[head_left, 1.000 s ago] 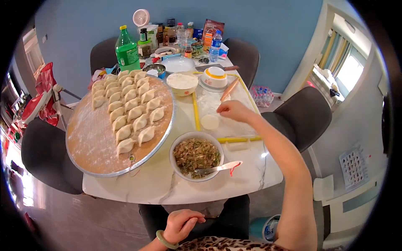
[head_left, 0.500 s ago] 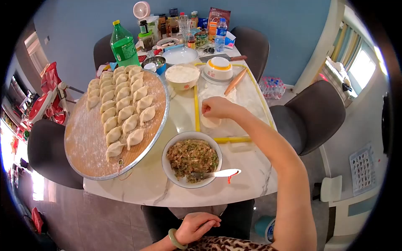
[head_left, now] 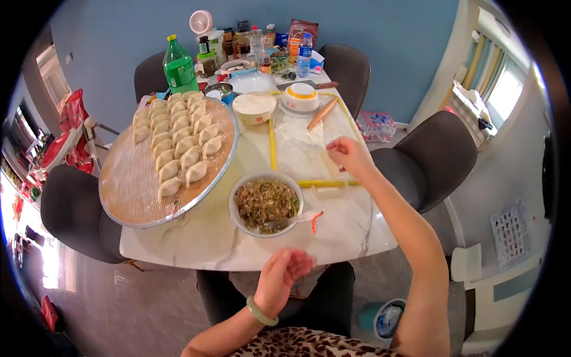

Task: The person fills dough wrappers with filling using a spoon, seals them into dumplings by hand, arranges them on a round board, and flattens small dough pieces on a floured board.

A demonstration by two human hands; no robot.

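Note:
My right hand (head_left: 351,157) is above the right side of the floured mat (head_left: 297,160), fingertips pinched on a thin, pale dumpling wrapper (head_left: 331,164) that shows almost edge-on. My left hand (head_left: 285,275), a pale bangle at its wrist, hovers empty by the near table edge with its fingers apart and slightly blurred. Between the hands and the tray stands a white bowl of minced filling (head_left: 267,202), with a utensil (head_left: 291,222) leaning over its right rim. Rows of folded dumplings (head_left: 185,144) cover part of the round tray (head_left: 134,187) at the left.
A bowl of flour (head_left: 254,107), a rolling pin (head_left: 322,113) and a white-and-orange device (head_left: 300,99) stand farther back. A cleaver (head_left: 306,85), a green bottle (head_left: 179,68) and several jars line the far side. Dark chairs (head_left: 431,157) surround the table.
My right hand has moved right, lifting the wrapper off the mat. My left hand has risen from my lap toward the table edge and opened. The view has shifted slightly.

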